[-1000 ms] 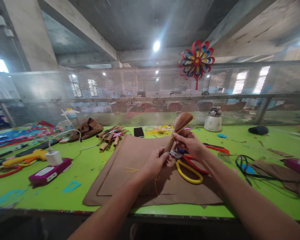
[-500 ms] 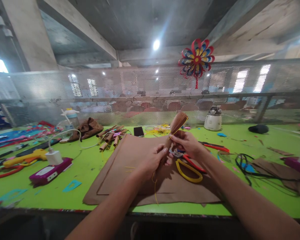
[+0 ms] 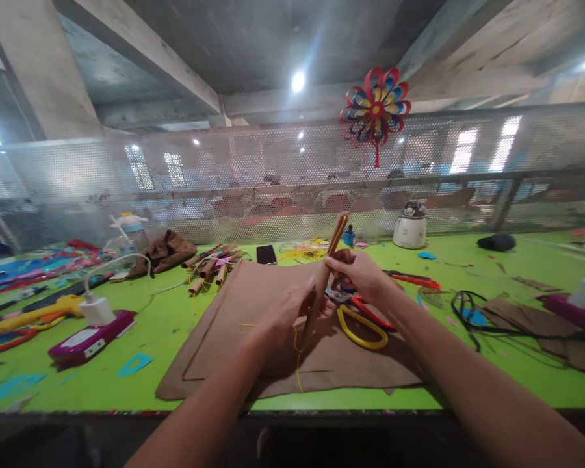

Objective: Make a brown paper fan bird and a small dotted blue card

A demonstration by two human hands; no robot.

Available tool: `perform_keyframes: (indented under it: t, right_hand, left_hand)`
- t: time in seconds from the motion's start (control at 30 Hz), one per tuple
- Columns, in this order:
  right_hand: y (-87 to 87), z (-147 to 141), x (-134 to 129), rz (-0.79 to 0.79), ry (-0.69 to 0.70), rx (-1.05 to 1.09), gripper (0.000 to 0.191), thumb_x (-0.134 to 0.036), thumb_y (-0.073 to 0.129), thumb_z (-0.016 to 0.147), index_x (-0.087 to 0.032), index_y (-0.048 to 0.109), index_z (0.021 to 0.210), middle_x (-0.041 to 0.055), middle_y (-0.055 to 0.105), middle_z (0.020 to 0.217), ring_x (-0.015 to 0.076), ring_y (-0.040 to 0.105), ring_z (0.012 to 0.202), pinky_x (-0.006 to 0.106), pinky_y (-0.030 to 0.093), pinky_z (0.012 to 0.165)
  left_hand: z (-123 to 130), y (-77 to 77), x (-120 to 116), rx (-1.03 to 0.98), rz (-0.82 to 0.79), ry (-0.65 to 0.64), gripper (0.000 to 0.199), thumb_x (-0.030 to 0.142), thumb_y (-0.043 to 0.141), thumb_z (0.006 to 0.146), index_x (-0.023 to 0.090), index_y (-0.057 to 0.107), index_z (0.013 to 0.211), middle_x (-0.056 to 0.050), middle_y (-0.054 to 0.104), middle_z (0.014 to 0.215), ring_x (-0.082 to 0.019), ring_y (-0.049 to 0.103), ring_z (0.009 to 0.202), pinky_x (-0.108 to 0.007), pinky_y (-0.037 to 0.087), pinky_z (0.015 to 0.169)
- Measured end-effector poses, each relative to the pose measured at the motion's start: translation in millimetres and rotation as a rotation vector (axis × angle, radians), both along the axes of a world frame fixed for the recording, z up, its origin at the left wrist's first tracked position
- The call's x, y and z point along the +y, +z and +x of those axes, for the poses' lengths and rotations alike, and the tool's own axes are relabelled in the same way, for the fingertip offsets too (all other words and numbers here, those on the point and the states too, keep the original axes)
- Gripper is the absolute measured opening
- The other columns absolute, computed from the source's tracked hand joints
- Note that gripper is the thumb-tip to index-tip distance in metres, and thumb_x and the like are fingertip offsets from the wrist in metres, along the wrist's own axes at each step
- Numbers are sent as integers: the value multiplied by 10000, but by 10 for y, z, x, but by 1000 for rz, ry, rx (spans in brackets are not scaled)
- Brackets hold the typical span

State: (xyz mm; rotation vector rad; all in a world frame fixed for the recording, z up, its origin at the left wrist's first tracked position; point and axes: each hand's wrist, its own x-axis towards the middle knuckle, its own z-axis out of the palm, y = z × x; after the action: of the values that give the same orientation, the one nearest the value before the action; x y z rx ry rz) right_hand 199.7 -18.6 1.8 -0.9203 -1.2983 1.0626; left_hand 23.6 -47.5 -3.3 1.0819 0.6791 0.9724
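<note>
A slim brown paper roll stands slanted above the sheets, its top end leaning away to the right. Yellow string runs along its upper part, and a loose tail hangs below. My left hand is closed round the lower part of the roll. Higher up, the thumb and fingers of my right hand pinch the roll; its far fingers are partly hidden. Beneath both hands lie brown paper sheets. Scissors with one yellow and one red handle rest on the sheets, just below my right hand.
Several tied brown paper rolls lie at the back left, near a black phone. A purple power strip with a white charger stands left. Red-handled pliers, a white jar and black cable are to the right.
The roll has turned, so its wide fanned top now shows as a narrow edge with yellow string along it. Both hands stay on it; my left fingers have loosened slightly. The view has shifted a little.
</note>
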Motion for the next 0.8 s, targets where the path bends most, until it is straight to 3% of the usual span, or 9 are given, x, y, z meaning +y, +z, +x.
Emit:
perform_keyframes:
  t: [0.1, 0.17, 0.33, 0.53, 0.8]
  right_hand:
    - [-17, -22, 4, -29, -29, -22, 351, -426, 749, 608, -174, 505, 612, -55, 486, 466, 28, 294, 331, 208, 175, 341]
    - [-17, -31, 1, -44, -20, -9, 361, -437, 753, 602, -172, 509, 624, -56, 490, 471, 26, 293, 330, 204, 165, 341]
    - [17, 6, -10, -62, 43, 116, 363, -430, 758, 610, -168, 536, 729, -63, 505, 508, 24, 315, 360, 193, 189, 362]
    - [24, 31, -17, -32, 136, 209, 436, -175, 773, 540, -161, 554, 916, -50, 559, 610, 59, 452, 477, 213, 290, 438]
    - [14, 51, 20, -44, 145, 185, 297, -161, 718, 582, -141, 582, 845, -18, 591, 619, 64, 461, 482, 231, 313, 466]
  left_hand:
    - [24, -63, 36, 126, 68, -130, 193, 312, 573, 842, 136, 647, 810, -100, 649, 744, -158, 607, 626, -273, 501, 625]
    - [33, -100, 61, 136, 92, -149, 204, 331, 549, 856, 147, 631, 818, -72, 634, 737, -127, 589, 605, -244, 490, 619]
    - [-13, -91, 116, -5, 4, -129, 207, 298, 487, 890, 142, 622, 913, -35, 589, 693, -86, 532, 553, -182, 444, 539]
    - [-80, -23, 169, -182, -141, -176, 250, 218, 403, 913, 107, 583, 1045, -30, 551, 669, -60, 481, 501, -130, 374, 438]
    - [-97, 22, 157, -229, -151, -204, 270, 226, 350, 931, 104, 562, 1046, -57, 579, 722, -50, 451, 455, -132, 372, 412]
